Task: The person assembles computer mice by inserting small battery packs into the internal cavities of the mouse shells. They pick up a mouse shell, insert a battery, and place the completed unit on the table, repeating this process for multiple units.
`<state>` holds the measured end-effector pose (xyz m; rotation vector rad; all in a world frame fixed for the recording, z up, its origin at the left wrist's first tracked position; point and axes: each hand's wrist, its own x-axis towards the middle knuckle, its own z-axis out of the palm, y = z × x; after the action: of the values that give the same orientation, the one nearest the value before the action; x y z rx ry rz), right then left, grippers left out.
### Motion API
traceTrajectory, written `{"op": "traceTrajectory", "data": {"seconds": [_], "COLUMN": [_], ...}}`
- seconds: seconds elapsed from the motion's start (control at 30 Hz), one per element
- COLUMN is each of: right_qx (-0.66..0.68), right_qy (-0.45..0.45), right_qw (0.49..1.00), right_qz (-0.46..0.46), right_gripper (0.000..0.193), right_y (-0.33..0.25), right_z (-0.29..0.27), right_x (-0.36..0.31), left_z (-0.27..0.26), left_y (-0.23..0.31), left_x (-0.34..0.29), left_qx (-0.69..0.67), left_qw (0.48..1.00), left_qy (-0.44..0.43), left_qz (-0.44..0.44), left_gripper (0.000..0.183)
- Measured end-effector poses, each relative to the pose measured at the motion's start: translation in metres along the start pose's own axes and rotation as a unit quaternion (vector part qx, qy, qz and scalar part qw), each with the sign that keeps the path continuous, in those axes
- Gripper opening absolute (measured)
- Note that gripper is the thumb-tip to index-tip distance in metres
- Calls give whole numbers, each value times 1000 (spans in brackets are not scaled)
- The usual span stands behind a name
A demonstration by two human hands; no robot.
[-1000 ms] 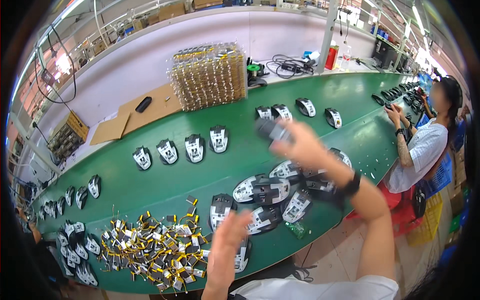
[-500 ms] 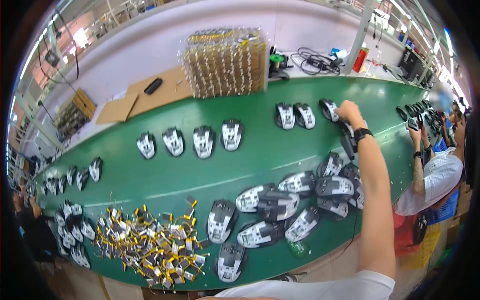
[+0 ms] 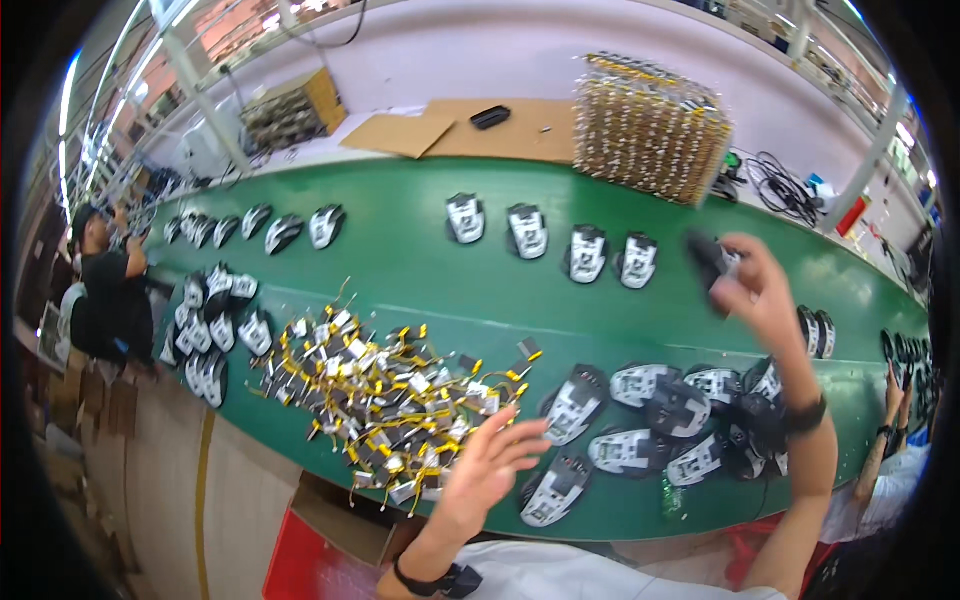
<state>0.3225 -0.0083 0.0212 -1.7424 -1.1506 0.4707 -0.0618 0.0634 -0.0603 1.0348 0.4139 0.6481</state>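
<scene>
Right hand (image 3: pixel 757 284) grips dark mouse (image 3: pixel 708 257), blurred, left of palm, long axis slanting down-right, off right end of mouse row (image 3: pixel 527 233); left hand (image 3: pixel 488 467) farther, spread, empty, beside battery pile (image 3: pixel 418 382).

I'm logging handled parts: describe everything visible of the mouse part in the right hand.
The mouse part is elongated and rounded, mostly dark with a paler patch nearer the grip, and looks like plastic. Motion blur hides finer detail. It is tilted, held between thumb and fingers of the right hand, and appears over the green table, to the right of the row of four white-and-black mouse shells. Nothing else visibly touches it.
</scene>
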Motion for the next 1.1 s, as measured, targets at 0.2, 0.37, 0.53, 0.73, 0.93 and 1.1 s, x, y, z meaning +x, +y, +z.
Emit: {"op": "traceTrajectory", "data": {"seconds": [0.2,0.37,0.53,0.73,0.93,1.1], "right_qx": [-107,-103,-86,8,289,271], "right_qy": [-299,-259,-349,-296,-267,-297], "right_qw": [919,939,914,943,919,909], "right_qz": [-232,-202,-187,-156,5,112], "right_gripper": [39,15,21,12,28,27], "right_y": [-97,-88,-86,-83,-97,-106], "right_z": [171,205,283,297,259,223], "right_x": [-98,-10,-15,-18,-49,-98], "left_z": [4,-54,-50,-60,-65,-48], "left_y": [-22,-16,-2,-9,1,15], "left_x": [-10,-59,-78,-84,-72,-48], "left_qx": [-199,-257,-248,-259,-249,-235], "left_qw": [978,965,967,963,962,954], "left_qy": [55,-19,-53,-36,31,134], "left_qz": [25,53,35,60,104,130], "left_gripper": [91,94,98,93,87,77]}}
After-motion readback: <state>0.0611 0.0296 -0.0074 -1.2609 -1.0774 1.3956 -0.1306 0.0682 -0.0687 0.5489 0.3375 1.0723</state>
